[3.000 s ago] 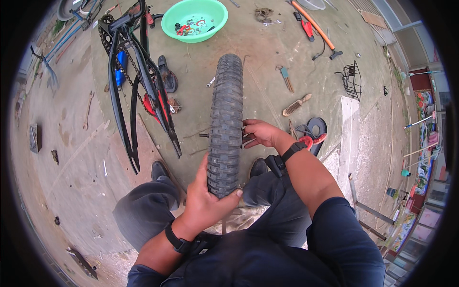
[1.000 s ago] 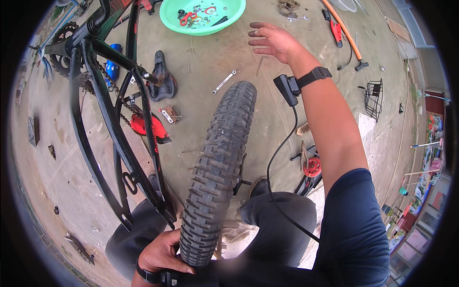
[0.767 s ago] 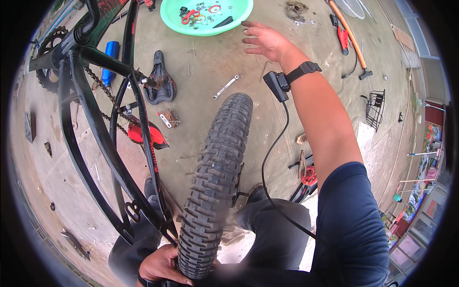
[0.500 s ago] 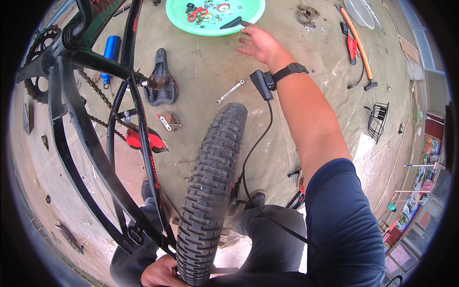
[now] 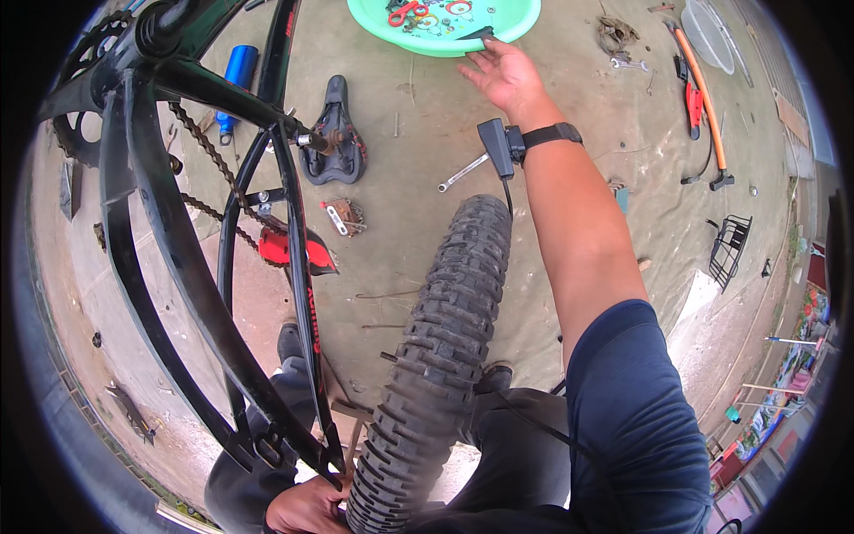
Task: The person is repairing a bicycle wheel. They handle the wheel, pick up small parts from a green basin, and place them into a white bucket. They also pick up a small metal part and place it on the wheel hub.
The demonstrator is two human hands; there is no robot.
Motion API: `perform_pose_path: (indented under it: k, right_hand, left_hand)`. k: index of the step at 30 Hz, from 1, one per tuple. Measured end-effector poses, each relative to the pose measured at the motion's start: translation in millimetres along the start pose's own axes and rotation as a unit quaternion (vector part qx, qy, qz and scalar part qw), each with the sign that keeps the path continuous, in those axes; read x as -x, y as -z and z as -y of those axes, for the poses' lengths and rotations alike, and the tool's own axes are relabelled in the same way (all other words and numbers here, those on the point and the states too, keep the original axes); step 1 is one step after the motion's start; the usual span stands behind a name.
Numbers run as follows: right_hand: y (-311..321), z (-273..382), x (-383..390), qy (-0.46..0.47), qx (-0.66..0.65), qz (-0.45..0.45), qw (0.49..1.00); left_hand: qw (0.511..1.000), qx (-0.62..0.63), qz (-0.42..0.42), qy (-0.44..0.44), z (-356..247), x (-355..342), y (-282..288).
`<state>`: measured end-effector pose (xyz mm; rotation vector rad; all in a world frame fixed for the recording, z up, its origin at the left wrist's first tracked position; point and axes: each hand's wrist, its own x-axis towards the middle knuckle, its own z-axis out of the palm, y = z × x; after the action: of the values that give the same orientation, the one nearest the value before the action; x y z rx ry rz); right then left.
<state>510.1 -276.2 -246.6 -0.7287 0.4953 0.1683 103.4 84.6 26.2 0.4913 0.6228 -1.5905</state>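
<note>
A bicycle wheel with a knobbly black tyre [image 5: 436,356] stands between my legs, its top tilted right. At the bottom edge my left hand [image 5: 307,507] is closed at the tyre's left side, just under the tip of the black bicycle frame [image 5: 191,294]; the tyre partly hides its fingers. My right arm reaches far forward. My right hand [image 5: 505,78] grips the near rim of the light green basin [image 5: 418,43], thumb over the edge and fingers below it. By the thumb lies a black piece [image 5: 476,34] inside the basin, with red-handled scissors [image 5: 405,12] and several small metal parts.
A saddle [image 5: 334,142], a blue bottle [image 5: 238,84] and a wrench [image 5: 463,173] lie on the ground sheet. Farther right are an orange-shafted pump [image 5: 703,98], a black wire rack [image 5: 731,249] and a pale bowl [image 5: 709,40]. A chain [image 5: 209,147] hangs from the frame.
My right hand has gone from fingers spread by the basin to thumb hooked over its rim. The wheel's top has tipped rightward. The whole view has shifted slightly.
</note>
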Motion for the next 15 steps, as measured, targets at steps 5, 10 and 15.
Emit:
perform_pose_path:
  k: [5,10,15]
  right_hand:
    - [55.1,25.4,43.3,0.011,0.041,-0.036,0.998]
    - [127.2,56.0,128.0,0.035,0.066,-0.084,0.994]
    - [185.9,59.4,234.6,0.020,0.081,-0.131,0.988]
  left_hand:
    - [0.997,-0.059,-0.018,-0.039,10.7,4.8,7.7]
    - [0.986,-0.134,-0.014,-0.096,10.7,5.8,19.7]
    - [0.952,-0.241,0.003,-0.189,5.7,1.5,23.0]
